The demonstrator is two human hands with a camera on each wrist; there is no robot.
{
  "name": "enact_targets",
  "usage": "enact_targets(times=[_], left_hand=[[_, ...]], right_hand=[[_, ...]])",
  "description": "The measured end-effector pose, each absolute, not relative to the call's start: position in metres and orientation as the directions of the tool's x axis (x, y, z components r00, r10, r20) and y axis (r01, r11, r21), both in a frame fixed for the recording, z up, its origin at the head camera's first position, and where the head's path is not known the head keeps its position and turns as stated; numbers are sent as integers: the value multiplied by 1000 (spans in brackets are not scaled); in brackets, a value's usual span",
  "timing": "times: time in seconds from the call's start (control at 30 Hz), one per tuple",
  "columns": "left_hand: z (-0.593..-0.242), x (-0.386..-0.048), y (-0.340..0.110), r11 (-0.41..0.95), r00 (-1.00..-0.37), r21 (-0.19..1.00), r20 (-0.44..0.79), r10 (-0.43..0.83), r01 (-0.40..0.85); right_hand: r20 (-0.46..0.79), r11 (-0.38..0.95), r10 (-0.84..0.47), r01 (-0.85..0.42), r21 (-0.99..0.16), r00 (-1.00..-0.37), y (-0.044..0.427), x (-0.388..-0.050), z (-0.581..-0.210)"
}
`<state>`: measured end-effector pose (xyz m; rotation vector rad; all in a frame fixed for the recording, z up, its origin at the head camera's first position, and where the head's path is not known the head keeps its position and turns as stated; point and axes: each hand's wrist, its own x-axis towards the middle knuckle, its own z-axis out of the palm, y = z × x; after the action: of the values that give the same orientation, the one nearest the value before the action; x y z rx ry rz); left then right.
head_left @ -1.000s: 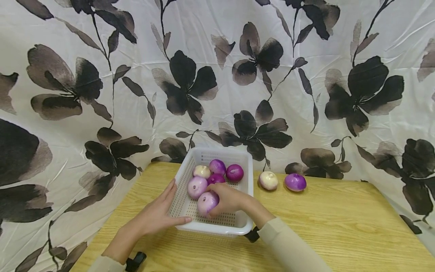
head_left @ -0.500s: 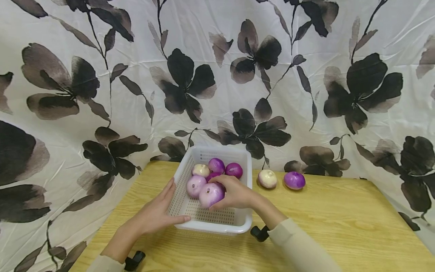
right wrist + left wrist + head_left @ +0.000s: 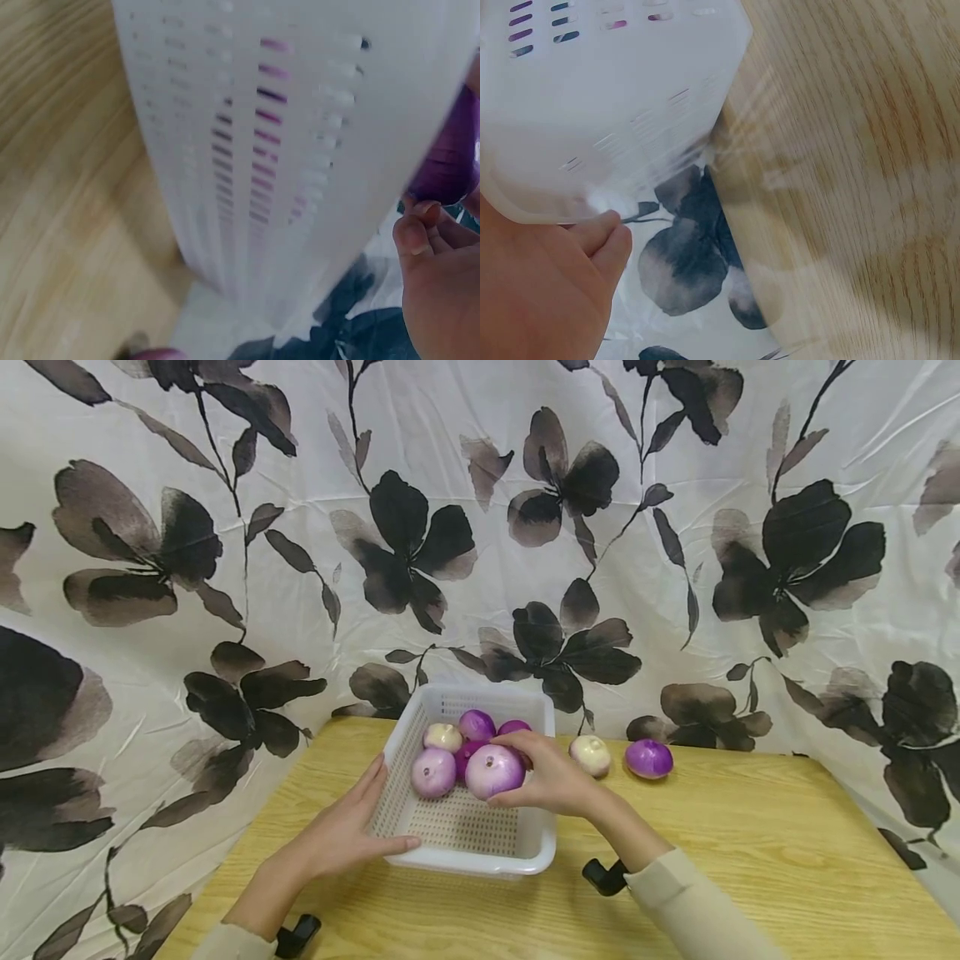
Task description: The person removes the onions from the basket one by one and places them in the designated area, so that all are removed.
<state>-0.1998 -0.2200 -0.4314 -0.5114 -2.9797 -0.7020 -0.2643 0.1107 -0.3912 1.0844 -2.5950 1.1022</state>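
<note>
A white perforated plastic basket (image 3: 540, 847) stands on the table. Against its left side and near-left corner rests my left hand (image 3: 337, 835), fingers straight along the outer wall and thumb on the near rim. My right hand (image 3: 551, 774) reaches over the right rim and grips a large pale-purple onion (image 3: 492, 772) inside the basket. Beside it sit another pale onion (image 3: 432, 772), a whitish one (image 3: 442, 737), and several darker purple onions (image 3: 477, 726). One of these, a purple onion (image 3: 514, 727) at the back right, is partly hidden by my right hand.
On the wooden table (image 3: 735, 843), right of the basket, lie a whitish onion (image 3: 590, 755) and a purple onion (image 3: 648, 759). A floral cloth (image 3: 480, 577) hangs along the back edge and sides.
My right hand has moved the large pale onion right and toward the back inside the basket, away from the other pale one. My left hand has stayed on the basket.
</note>
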Motion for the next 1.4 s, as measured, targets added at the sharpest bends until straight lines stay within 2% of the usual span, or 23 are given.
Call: enact_targets(times=[0.47,0.73,1.1,1.4], left_hand=[[-432,-200,-218,840,-941,425,125,314,337],[-433,-202,-219,840,-942,428,116,315,334],[-434,-199,-218,832,-943,445,120,312,332],[-435,-201,-219,834,-940,436,134,313,339]], right_hand=[[376,516,-530,-641,-568,-760,151,-263,-388],[332,535,-486,-576,-618,-808,175,-262,-387],[385,577,-445,-588,-566,-808,203,-265,-398],[389,582,-416,-570,-580,-822,219,-269,-409]])
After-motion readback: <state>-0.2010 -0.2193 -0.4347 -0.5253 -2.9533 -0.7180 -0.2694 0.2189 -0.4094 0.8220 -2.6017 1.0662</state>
